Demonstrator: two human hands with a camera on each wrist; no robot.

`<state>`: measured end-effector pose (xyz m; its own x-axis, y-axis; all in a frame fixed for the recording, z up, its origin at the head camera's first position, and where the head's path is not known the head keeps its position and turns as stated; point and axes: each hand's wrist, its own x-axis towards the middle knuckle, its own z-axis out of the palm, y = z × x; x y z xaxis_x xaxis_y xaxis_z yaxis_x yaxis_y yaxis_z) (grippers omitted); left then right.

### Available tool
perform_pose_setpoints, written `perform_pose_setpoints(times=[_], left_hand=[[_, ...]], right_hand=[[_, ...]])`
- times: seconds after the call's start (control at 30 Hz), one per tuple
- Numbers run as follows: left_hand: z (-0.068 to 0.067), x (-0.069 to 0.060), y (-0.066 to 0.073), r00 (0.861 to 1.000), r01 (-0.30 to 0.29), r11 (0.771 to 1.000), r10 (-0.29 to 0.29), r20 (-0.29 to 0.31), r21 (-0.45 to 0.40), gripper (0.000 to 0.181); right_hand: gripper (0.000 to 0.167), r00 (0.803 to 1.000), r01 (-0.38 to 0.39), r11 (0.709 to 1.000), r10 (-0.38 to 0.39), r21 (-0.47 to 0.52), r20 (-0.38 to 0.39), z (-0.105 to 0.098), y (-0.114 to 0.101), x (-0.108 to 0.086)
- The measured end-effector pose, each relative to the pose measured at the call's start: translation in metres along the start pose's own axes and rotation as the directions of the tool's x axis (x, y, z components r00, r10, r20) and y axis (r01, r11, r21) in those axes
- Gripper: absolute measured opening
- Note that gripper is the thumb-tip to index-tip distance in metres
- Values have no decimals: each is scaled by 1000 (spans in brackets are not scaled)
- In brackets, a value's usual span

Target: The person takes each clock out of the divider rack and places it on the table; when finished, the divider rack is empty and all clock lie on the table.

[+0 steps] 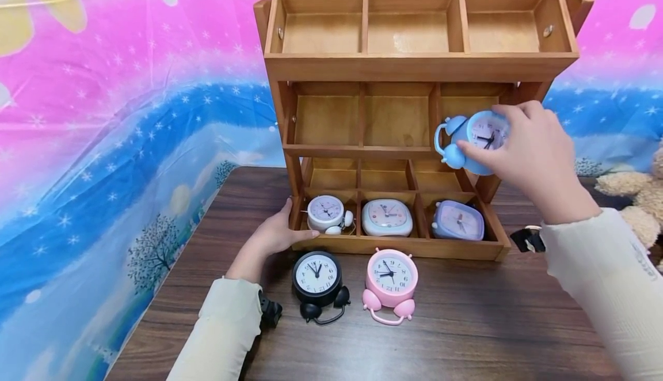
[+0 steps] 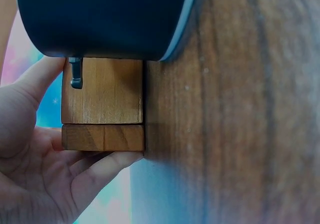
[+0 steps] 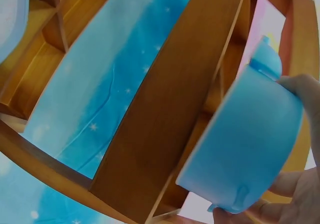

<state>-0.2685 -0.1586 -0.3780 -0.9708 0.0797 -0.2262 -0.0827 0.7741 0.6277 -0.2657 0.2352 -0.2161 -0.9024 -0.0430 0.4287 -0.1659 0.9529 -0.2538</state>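
Pinches a blue alarm clock between the thumb and fingers of the right hand, tilted onto its side with bells to the left and dial to the near side, in front of the right compartment in the middle tier of a wooden rack; impossible to tell from these angles about contact between clock and wood. Rests the left hand against the left end of the rack's bottom tier, thumb spread away from the fingers and laid at the front edge. Reaches past a white clock, a pale blue clock and a lavender clock, set left to right in that tier, one to a compartment. Works over a dark wooden table, with a black clock on the left and a pink clock on the right, both dial up on the near side of the rack. Faces a pink-and-blue backdrop, with a plush toy at right
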Motion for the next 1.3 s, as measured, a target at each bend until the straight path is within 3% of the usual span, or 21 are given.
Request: perform_pose_setpoints(times=[0.27, 0.43, 0.63, 0.77, 1.3], left_hand=[[-1, -1, 1, 1000, 2, 1000, -2, 7, 4, 111], [-3, -1, 1, 1000, 9, 1000, -9, 9, -2, 111], [-3, 1, 1, 1000, 22, 1000, -22, 18, -2, 111], [-1, 1, 1, 999, 24, 1000, -24, 23, -3, 111], [-2, 0, 2, 1000, 13, 1000, -13, 22, 7, 110]], right_hand=[[98, 996, 76, 997, -75, -9, 54, 1, 2, -39], [101, 986, 97, 995, -93, -20, 140, 6, 7, -58], [101, 940, 152, 988, -134, -34, 313, 22, 16, -78], [100, 916, 152, 987, -119, -58, 384, 35, 21, -90], [105, 882, 105, 992, -58, -76, 468, 64, 32, -111]])
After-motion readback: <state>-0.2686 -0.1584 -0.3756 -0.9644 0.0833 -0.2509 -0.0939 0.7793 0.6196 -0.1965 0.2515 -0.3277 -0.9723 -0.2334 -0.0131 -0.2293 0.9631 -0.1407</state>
